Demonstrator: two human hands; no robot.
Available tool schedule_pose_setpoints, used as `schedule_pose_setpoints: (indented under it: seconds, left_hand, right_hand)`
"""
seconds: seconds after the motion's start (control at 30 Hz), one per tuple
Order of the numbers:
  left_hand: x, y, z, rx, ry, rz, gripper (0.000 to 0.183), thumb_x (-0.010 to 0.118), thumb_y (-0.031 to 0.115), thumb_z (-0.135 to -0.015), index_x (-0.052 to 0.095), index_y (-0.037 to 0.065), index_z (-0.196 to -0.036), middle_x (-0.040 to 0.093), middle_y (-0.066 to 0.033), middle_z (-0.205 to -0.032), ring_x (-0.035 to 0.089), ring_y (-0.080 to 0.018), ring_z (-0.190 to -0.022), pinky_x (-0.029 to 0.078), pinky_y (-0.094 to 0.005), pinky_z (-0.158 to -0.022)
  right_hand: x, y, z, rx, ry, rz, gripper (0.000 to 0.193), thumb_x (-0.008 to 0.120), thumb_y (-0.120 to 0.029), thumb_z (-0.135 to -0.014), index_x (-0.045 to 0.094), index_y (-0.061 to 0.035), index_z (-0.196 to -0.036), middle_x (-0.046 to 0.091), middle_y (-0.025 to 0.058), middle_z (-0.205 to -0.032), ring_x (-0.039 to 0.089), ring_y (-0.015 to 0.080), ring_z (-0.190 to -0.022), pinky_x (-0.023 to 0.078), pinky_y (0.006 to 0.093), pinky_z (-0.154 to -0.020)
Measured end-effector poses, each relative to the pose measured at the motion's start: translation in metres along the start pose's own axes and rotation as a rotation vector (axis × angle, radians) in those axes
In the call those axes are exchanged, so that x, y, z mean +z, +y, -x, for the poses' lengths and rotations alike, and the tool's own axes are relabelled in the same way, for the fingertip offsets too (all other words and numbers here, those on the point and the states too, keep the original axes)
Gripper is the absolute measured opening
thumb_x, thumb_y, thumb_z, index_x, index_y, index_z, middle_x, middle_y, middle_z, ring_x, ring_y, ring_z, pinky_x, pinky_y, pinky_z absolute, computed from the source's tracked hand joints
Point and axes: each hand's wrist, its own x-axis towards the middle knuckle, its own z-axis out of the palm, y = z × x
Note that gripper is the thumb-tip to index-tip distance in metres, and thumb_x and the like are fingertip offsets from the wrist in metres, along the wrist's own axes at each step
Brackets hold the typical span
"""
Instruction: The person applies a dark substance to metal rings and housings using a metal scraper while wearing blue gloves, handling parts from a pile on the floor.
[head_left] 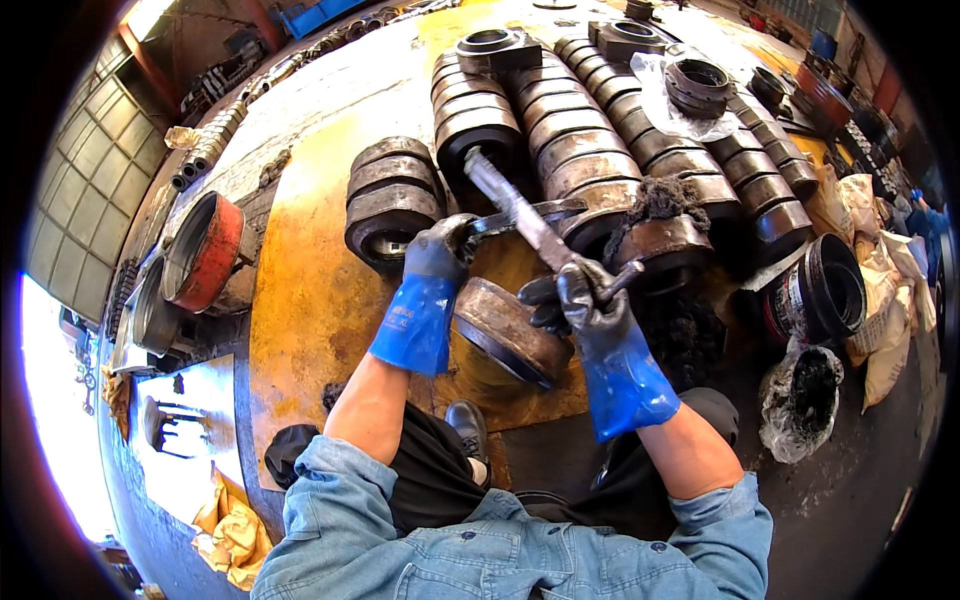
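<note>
My left hand (440, 248), in a blue glove with a blackened palm, is closed on one end of a dark, slightly curved metal bar (530, 216). My right hand (590, 300), gloved alike, grips a long flat metal strip (515, 205) that slants up and left, crossing the bar; a short rod end (628, 277) sticks out beside its fingers. Whether the strip and bar touch, I cannot tell. Below and between my hands, a worn thick metal ring (512, 328) sits tilted on the yellow-stained floor plate (310, 330). Part of the ring is behind my right glove.
Rows of stacked metal rings (580, 140) stretch away ahead. Blackened rags (655, 200) lie on a nearer ring. To the right are a black ring (838, 285), a plastic bag of black grease (808, 395) and brown paper sacks (885, 300). A red-sided ring (215, 250) stands left.
</note>
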Motion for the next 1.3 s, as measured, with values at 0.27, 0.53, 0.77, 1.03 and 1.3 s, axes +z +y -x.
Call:
schedule_pose_setpoints:
  seconds: [0.27, 0.53, 0.77, 1.03, 1.3]
  left_hand:
    - [-0.054, 0.009, -0.018, 0.374, 0.180, 0.229, 0.046, 0.061, -0.011, -0.074, 0.068, 0.001, -0.118, 0.069, -0.0189, -0.117, 0.068, -0.0305, -0.108, 0.054, -0.0351, -0.089]
    - [-0.068, 0.022, 0.002, 0.074, 0.079, 0.735, 0.044, 0.061, -0.011, -0.078, 0.066, -0.002, -0.120, 0.066, -0.0182, -0.125, 0.063, -0.0267, -0.116, 0.048, -0.0328, -0.099]
    - [-0.067, 0.016, 0.001, 0.287, 0.161, 0.309, 0.047, 0.063, -0.008, -0.074, 0.068, 0.002, -0.119, 0.069, -0.0178, -0.117, 0.067, -0.0306, -0.108, 0.051, -0.0351, -0.094]
    - [-0.045, 0.009, 0.002, 0.219, 0.102, -0.071, 0.052, 0.072, 0.005, -0.071, 0.068, 0.017, -0.121, 0.071, -0.0095, -0.114, 0.070, -0.0300, -0.095, 0.057, -0.0361, -0.079]
    - [0.004, 0.002, 0.003, 0.254, 0.030, -0.179, 0.043, 0.063, 0.004, -0.079, 0.067, 0.019, -0.119, 0.068, -0.0086, -0.120, 0.069, -0.0310, -0.100, 0.056, -0.0402, -0.084]
  right_hand:
    - [-0.053, -0.051, -0.003, 0.072, 0.039, -0.411, 0.044, 0.054, -0.039, -0.100, 0.061, -0.0026, -0.123, 0.073, 0.0162, -0.091, 0.068, 0.0226, -0.064, 0.053, 0.0310, -0.049]
    - [-0.114, -0.067, 0.000, 0.180, 0.154, -0.510, 0.034, 0.060, -0.033, -0.099, 0.063, -0.0071, -0.122, 0.073, 0.0091, -0.099, 0.069, 0.0182, -0.069, 0.055, 0.0280, -0.047]
    - [-0.117, -0.076, 0.016, 0.287, 0.321, -0.303, 0.038, 0.062, -0.036, -0.097, 0.062, -0.0048, -0.119, 0.072, 0.0133, -0.089, 0.065, 0.0177, -0.058, 0.049, 0.0290, -0.044]
    - [-0.084, -0.087, 0.048, 0.523, 0.307, -0.146, 0.043, 0.064, -0.037, -0.095, 0.063, 0.0011, -0.114, 0.073, 0.0186, -0.086, 0.064, 0.0195, -0.052, 0.048, 0.0308, -0.043]
    - [-0.050, -0.077, 0.064, 0.557, 0.206, -0.289, 0.039, 0.060, -0.036, -0.098, 0.061, -0.0027, -0.120, 0.073, 0.0203, -0.091, 0.067, 0.0198, -0.058, 0.051, 0.0292, -0.047]
